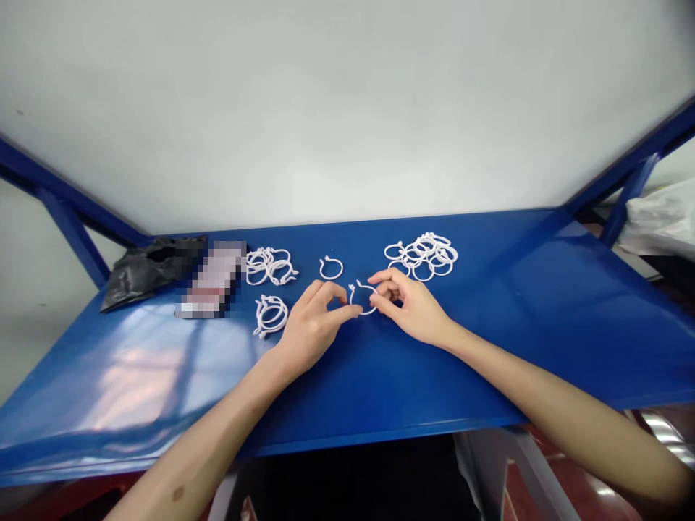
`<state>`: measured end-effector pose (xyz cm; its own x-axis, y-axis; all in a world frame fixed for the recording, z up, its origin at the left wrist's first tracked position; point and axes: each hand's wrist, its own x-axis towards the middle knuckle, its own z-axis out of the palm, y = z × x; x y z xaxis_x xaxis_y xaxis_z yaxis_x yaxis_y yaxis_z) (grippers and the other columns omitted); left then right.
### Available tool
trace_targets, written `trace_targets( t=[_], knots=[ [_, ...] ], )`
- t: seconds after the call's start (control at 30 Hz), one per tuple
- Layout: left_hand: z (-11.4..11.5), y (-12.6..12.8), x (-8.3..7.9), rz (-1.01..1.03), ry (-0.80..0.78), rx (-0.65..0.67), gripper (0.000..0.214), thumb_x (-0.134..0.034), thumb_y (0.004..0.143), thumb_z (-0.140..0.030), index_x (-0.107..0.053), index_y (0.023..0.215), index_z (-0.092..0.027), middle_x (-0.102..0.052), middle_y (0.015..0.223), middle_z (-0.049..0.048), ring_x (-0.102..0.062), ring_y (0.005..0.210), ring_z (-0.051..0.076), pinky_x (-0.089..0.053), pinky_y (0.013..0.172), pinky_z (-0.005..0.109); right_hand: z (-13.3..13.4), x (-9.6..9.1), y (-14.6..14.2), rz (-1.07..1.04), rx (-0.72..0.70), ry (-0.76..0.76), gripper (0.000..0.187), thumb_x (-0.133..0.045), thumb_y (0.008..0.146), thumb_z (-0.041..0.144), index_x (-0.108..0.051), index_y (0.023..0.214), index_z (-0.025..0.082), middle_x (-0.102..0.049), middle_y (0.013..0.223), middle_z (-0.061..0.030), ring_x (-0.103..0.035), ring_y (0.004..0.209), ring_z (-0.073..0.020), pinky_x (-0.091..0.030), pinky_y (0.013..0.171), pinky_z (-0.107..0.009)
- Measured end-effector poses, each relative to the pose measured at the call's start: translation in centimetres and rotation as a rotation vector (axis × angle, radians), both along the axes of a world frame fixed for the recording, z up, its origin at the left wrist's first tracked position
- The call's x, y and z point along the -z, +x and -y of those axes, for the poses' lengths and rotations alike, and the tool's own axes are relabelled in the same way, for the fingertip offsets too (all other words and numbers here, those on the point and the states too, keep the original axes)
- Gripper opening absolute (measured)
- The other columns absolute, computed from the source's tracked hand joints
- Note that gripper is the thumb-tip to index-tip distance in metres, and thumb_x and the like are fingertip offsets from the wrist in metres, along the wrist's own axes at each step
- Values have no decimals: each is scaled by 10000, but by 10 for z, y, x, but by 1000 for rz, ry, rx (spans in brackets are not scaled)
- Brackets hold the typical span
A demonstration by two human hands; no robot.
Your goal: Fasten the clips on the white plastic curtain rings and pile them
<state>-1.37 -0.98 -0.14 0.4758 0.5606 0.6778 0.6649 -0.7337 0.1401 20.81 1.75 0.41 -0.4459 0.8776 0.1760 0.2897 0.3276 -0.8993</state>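
Observation:
My left hand [315, 316] pinches the left side of a white plastic ring [368, 312] between thumb and fingers. My right hand [411, 305] grips the same ring on its right side. The ring is unfastened, with a gap at the top between its two knobbed ends. Just behind the hands lies a single white ring [331, 278] on the blue table. Beyond my right hand is a heap of similar rings [426, 253]. To the left of my left hand sit a small stack of rings [271, 324] and, farther back, another group of rings [268, 264].
On the left of the blue table [380, 391] lie a black plastic bag [144, 271] and a flat, blurred-out object [214, 282]. A pale wall [326, 123] rises behind the tabletop. Blue frame bars [73, 235] slope up at both sides. White plastic [659, 217] shows at far right.

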Motion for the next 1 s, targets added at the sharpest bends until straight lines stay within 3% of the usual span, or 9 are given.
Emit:
trace_targets(
  t=[0.1, 0.2, 0.3, 0.37, 0.53, 0.73, 1.0],
  knots=[
    [0, 0, -1, 90, -78, -96, 134, -562, 965, -118, -637, 1033, -207, -622, 932, 31, -556, 839, 159, -485, 754, 284, 0, 2, 0, -25, -13, -35, 198, -589, 949, 288, -571, 1137, 227, -626, 758, 47, -640, 643, -113, -530, 645, -265],
    [2, 2, -2, 160, -297, -153, 71, -587, 979, -253, -619, 999, -192, -670, 911, 21, -603, 822, 158, -493, 751, 280, 3, 2, -1, -47, -8, -19, 205, -599, 962, 313, -593, 1147, 225, -643, 765, 43, -659, 629, -110, -536, 630, -254],
    [3, 4, -2, 188, -506, -115, 129, -544, 1004, -285, -641, 966, -209, -694, 876, -3, -610, 740, 134, -479, 700, 253, 5, 3, -1, -2, -27, 100, 209, -609, 974, 306, -634, 1166, 226, -684, 803, 25, -663, 649, -112, -543, 643, -253],
    [4, 5, 0, 212, -560, -81, 163, -527, 1012, -281, -640, 920, -207, -687, 848, -8, -606, 716, 126, -466, 680, 241, 6, 4, -1, 43, -47, 242, 200, -600, 985, 272, -667, 1166, 220, -717, 882, -7, -677, 727, -126, -554, 689, -264],
    [7, 7, 6, 187, -475, -54, 238, -476, 1030, -244, -602, 834, -196, -608, 747, -11, -555, 674, 127, -431, 639, 238, 12, 7, -2, 93, -100, 509, 264, -511, 1031, 223, -673, 1239, 208, -723, 985, -57, -691, 853, -147, -578, 759, -278],
    [12, 9, 8, 100, -307, -79, 269, -456, 1025, -172, -480, 758, -201, -567, 707, -13, -496, 652, 137, -404, 608, 251, 18, 10, -4, 158, -106, 635, 320, -446, 1052, 218, -646, 1301, 214, -714, 915, -50, -669, 779, -149, -595, 702, -284],
    [12, 11, 12, 5, -184, -68, 297, -421, 1025, -135, -397, 742, -220, -493, 659, -19, -448, 624, 151, -383, 580, 270, 18, 10, -4, 247, -156, 704, 283, -435, 1051, 178, -676, 1197, 150, -729, 886, -69, -674, 769, -160, -593, 694, -298]
  ],
)
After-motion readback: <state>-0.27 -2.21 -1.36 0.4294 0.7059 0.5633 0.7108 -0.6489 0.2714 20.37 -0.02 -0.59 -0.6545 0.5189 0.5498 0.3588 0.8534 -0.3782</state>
